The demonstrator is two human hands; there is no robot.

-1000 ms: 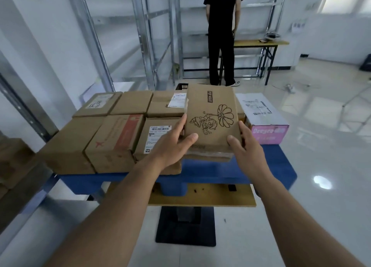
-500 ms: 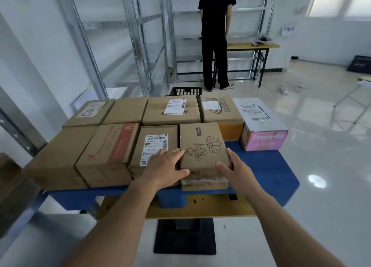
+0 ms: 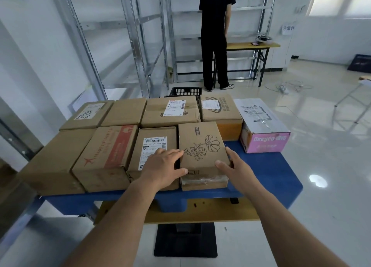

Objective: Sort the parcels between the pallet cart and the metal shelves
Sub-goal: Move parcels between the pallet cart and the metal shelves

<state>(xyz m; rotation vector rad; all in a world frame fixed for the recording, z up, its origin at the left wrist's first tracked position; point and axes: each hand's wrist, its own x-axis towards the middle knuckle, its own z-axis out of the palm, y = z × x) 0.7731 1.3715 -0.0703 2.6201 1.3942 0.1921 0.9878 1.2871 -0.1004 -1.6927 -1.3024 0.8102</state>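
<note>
Here the metal shelves [image 3: 152, 46] stand at the back, and before them the blue pallet cart [image 3: 267, 178] carries 2 rows of cardboard parcels plus a pink-sided box [image 3: 263, 130] at its right end. In the near row, the flower-print parcel [image 3: 201, 152] rests on the pallet just beside a barcode-labelled parcel [image 3: 152, 144]. The left hand [image 3: 162, 168] and right hand [image 3: 234, 170] clasp its near corners, fingers curled over its edges.

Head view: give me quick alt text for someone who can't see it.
Both hands, left hand and right hand, hold a cartoon-printed cardboard box by its sides in the front row of parcels on a blue pallet cart. Metal shelves and a person in black stand behind.
</note>
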